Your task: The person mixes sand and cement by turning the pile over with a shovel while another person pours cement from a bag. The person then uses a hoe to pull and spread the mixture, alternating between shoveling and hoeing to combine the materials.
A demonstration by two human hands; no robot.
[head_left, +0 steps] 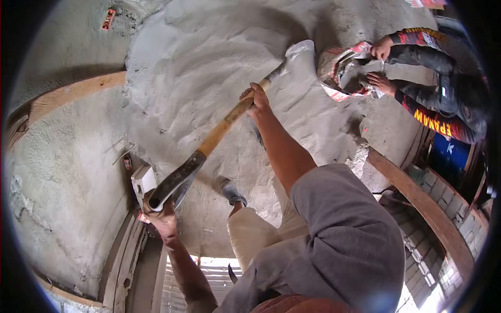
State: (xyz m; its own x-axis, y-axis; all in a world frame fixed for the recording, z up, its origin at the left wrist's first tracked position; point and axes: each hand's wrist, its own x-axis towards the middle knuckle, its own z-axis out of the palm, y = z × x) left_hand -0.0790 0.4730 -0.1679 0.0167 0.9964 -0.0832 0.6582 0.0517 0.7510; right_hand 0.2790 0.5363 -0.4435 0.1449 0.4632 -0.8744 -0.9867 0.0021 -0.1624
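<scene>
A long shovel [214, 138] with a wooden shaft runs diagonally across the view. My left hand [160, 216] is closed round its dark handle end at the lower left. Farther up the shaft, near the metal neck, my right hand [257, 99] is wrapped round the wood. The shovel's blade [300, 51] rests at the grey powdery heap [209, 57], close to an open red and white sack [327, 73]. A co-worker's two hands [382, 65] hold the sack's rim at its right side.
The co-worker [443, 88] bends in from the right edge. Wooden planks [78, 94] [422, 203] lie at left and right. A hollow block [143, 180] stands near my left hand. My boot [233, 192] is on the grey floor.
</scene>
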